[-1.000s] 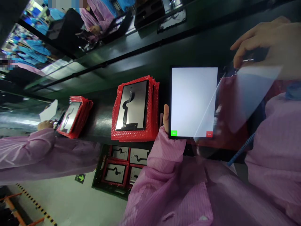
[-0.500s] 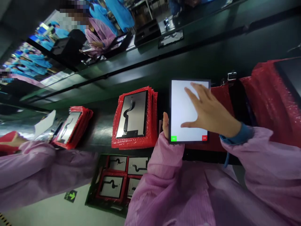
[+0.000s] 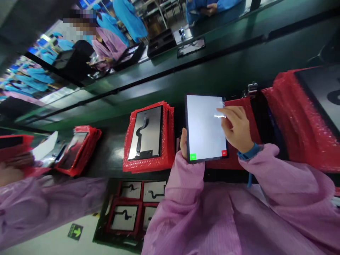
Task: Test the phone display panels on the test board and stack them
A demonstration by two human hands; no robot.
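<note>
A lit display panel [image 3: 204,131] with a white screen, a green square and a red square at its near corners, is held upright over the bench edge. My left hand [image 3: 183,143] grips its left edge; only the thumb shows past my pink sleeve. My right hand [image 3: 236,129] rests at the panel's right edge, fingers curled and pinched together near the upper right of the screen. A thin bright streak shows at the fingertips; what they pinch is too small to name.
A red bubble-wrap stack [image 3: 148,138] topped by a panel back lies left of the screen. More red wrap [image 3: 300,117] sits to the right. A co-worker's sleeve [image 3: 53,202] and another stack [image 3: 77,150] are at left. A tray [image 3: 106,212] of panels is below the bench.
My right hand came down from the upper right, where it held a clear film, passed open over the screen, and now pinches at the panel's right edge. The film is out of view.
</note>
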